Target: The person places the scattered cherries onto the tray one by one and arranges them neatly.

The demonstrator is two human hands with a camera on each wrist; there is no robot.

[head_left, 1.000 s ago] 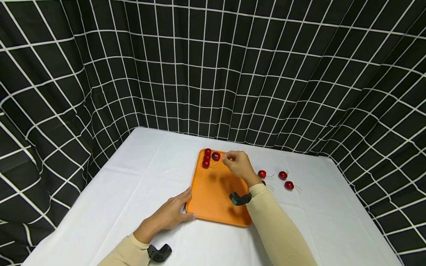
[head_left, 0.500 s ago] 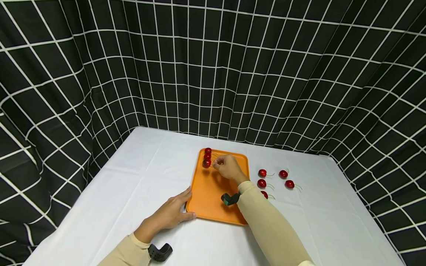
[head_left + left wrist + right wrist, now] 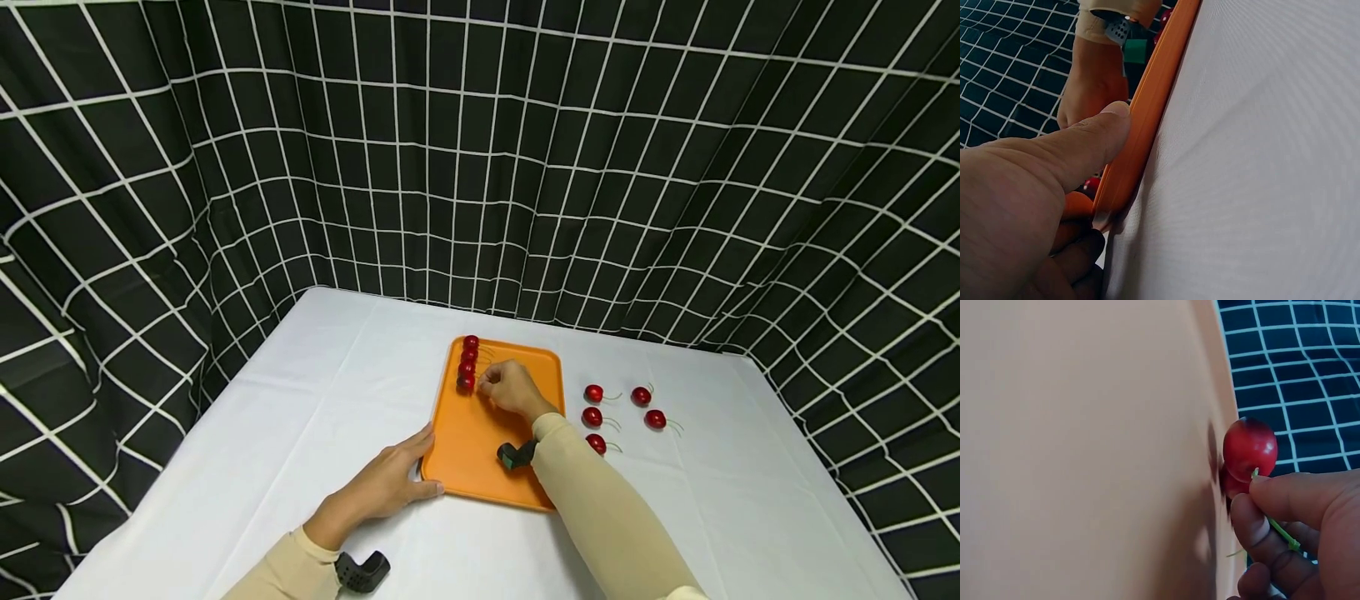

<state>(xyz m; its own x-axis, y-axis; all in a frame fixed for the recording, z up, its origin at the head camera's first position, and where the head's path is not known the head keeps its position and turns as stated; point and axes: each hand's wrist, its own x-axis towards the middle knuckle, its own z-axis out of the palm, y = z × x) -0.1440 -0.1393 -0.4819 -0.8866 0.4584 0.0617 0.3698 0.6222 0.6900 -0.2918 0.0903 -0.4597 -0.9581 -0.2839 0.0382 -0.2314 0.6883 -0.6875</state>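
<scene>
My right hand (image 3: 513, 390) pinches the green stem (image 3: 1284, 532) of a red cherry (image 3: 1250, 449) between thumb and forefinger. The cherry hangs close over the orange tray (image 3: 480, 446), at the near end of a column of cherries (image 3: 470, 342) along the tray's left side. In the right wrist view another cherry (image 3: 1235, 485) shows partly behind it. My left hand (image 3: 386, 479) holds the tray's near left corner, thumb along the front rim (image 3: 1147, 119) and fingers by the left side.
Right of the tray, several red cherries with stems lie on the white cloth (image 3: 735, 500): three in a near column (image 3: 592, 417) and two farther right (image 3: 656, 419). A black curtain with white grid lines (image 3: 480, 167) stands behind the table and at both sides.
My right hand has carried the cherry left and toward me, from the tray's far edge to the near end of the column. The left hand has stayed at the tray's corner.
</scene>
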